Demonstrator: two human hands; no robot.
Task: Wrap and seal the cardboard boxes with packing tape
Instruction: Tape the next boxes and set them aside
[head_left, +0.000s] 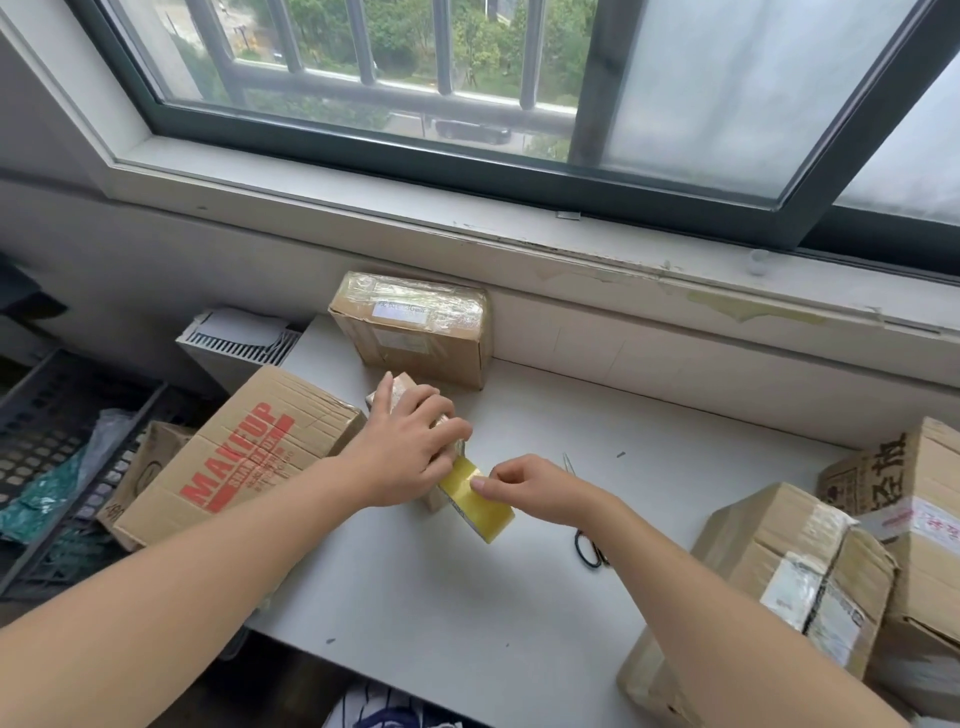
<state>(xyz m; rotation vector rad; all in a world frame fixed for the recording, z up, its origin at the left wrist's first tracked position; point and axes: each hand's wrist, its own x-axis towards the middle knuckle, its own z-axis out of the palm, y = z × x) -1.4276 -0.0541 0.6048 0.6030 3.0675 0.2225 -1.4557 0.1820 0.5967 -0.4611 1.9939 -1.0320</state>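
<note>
On the white table (467, 597), near its left edge, the small box (402, 387) is gripped and held down by the left hand (410, 447). The yellow tape roll (475, 499) is pinched by the right hand (524, 488), hard against the box's near end. If the strip is pulled askew, wrinkles or a self-stuck band are likely. The box's seams are hidden, and the scissors (589, 551) are half covered by the wrist.

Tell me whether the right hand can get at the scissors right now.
Probably yes. The scissors lie on the table just beside the right hand, nothing between them; but that hand pinches the tape roll and must let go first.
</note>
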